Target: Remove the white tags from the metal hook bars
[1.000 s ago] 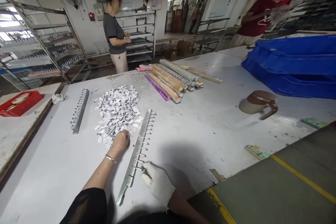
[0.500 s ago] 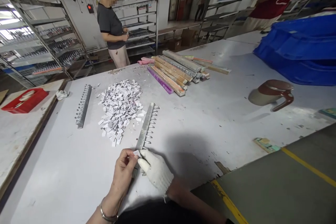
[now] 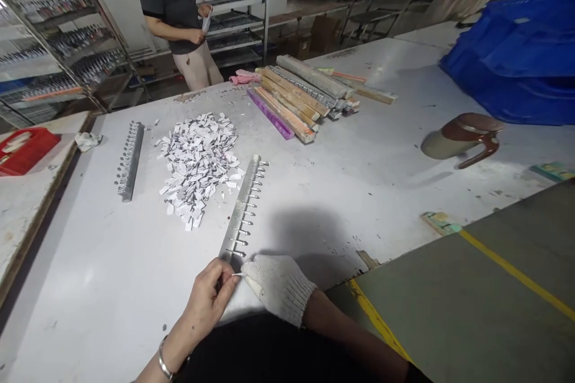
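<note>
My bare left hand (image 3: 210, 292), a metal bracelet on its wrist, pinches a small white slip (image 3: 238, 274) between thumb and forefinger. My right hand (image 3: 281, 288), in a white knitted glove, is closed against the slip's other side; what its fingers hold is hidden. Just beyond both hands a grey metal bar (image 3: 241, 209) lies on the table, with a row of small metal pieces sticking out along its right side. Its near end is hidden behind my left hand. To the left of the bar is a heap of small white slips (image 3: 200, 161).
A second bar with small pieces (image 3: 131, 161) lies left of the heap. Stacked wooden and metal bars (image 3: 305, 96) lie at the back. A brown mug (image 3: 462, 137) and blue bins (image 3: 516, 66) stand right, a red basket (image 3: 29, 152) left. A person (image 3: 173, 12) stands beyond the table.
The view has tilted down. My hands have drawn back from the metal bar toward me, uncovering more of its near part. The slip now shows edge-on between my fingers.
</note>
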### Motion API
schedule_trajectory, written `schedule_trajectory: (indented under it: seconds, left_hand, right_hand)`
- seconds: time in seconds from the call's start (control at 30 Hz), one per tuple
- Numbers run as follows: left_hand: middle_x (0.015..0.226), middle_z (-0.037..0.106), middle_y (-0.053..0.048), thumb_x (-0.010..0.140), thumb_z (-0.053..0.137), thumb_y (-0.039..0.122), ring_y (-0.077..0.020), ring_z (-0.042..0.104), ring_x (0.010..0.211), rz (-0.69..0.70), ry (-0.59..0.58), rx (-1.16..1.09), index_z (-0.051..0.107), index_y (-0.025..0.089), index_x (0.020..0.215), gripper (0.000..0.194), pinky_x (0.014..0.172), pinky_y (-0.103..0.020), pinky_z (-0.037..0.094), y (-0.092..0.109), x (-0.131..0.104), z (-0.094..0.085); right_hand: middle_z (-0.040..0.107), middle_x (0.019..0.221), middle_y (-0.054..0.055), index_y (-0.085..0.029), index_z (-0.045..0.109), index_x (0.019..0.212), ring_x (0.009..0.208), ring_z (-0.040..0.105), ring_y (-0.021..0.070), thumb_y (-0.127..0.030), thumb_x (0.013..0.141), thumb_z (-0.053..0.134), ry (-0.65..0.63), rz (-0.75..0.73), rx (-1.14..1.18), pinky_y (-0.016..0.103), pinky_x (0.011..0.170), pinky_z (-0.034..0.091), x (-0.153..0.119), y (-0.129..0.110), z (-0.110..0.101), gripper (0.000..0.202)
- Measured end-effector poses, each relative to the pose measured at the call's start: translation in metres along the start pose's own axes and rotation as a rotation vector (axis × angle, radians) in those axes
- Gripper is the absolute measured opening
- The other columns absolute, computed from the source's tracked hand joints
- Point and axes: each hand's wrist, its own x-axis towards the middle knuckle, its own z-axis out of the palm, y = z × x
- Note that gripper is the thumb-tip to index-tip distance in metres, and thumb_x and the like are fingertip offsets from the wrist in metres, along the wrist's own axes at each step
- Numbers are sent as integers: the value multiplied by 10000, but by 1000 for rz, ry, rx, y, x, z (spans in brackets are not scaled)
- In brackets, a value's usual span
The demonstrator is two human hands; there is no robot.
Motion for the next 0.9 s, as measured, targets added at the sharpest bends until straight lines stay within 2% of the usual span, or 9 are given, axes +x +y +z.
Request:
schedule_trajectory:
  seconds: [0.13,0.2,0.27,0.4,0.57,0.6,0.67,0.77,0.9]
  left_hand:
    - [809,550,-1,994,522,581,-93,476,745,-34,-46,-23,559,189,799,440,718,-225,380,1,-6,2]
    - [814,545,-3,1001,502,578,-94,474,748,-24,-58,-37,546,188,801,441,719,-226,375,-1,-8,2]
    - [808,539,-4,1001,500,579,-93,470,744,-9,-72,-55,537,185,796,445,714,-225,367,-5,-10,2]
    - [732,504,13,964,561,635,-76,421,681,-87,-128,-183,532,177,776,496,660,-210,334,-12,-13,3]
    - [558,502,66,856,733,668,-50,413,502,-273,-405,-641,494,201,832,525,571,-184,336,-17,-18,6]
    - [531,504,70,819,765,688,-54,412,471,-286,-408,-686,484,208,835,556,555,-186,344,-17,-19,7]
    - [536,520,62,778,771,739,-64,436,473,-298,-265,-612,502,207,840,600,544,-190,367,-19,-21,11]
    - [653,578,12,886,613,744,-77,513,598,-241,-1,-232,605,176,854,568,606,-193,398,-23,-25,19]
    - [721,609,-7,978,466,674,-82,532,647,-124,2,-19,638,187,820,540,645,-204,416,-35,-30,26]
  right_hand:
    - [755,990,97,-208,775,1005,881,688,232,-292,1016,556,-116,-54,-114,288,610,416,35,-58,-56,236]
    - [748,953,85,-198,762,966,811,662,215,-320,1016,582,-213,-21,-154,301,561,331,44,-71,-69,223]
    - [742,944,63,-200,745,959,788,644,200,-327,1007,603,-240,-34,-150,315,569,290,46,-70,-67,197]
    - [719,975,2,-221,708,987,855,651,204,-327,967,625,-150,-105,-81,330,633,281,37,-48,-43,136]
    - [658,794,-10,-187,706,871,724,577,126,-341,1002,644,-110,-211,282,246,609,327,29,-40,-39,211]
    - [636,747,-12,-173,697,827,691,555,114,-324,996,658,-108,-221,331,236,597,321,29,-41,-40,230]
    - [606,688,-19,-154,685,781,640,523,100,-323,949,712,-49,-216,374,237,579,298,30,-41,-36,240]
    - [645,740,-5,-159,695,818,659,545,125,-381,880,751,43,-198,237,290,587,260,33,-39,-23,237]
    - [690,866,28,-162,678,952,714,593,184,-335,961,626,-122,-256,-43,339,585,241,39,-38,-13,182]
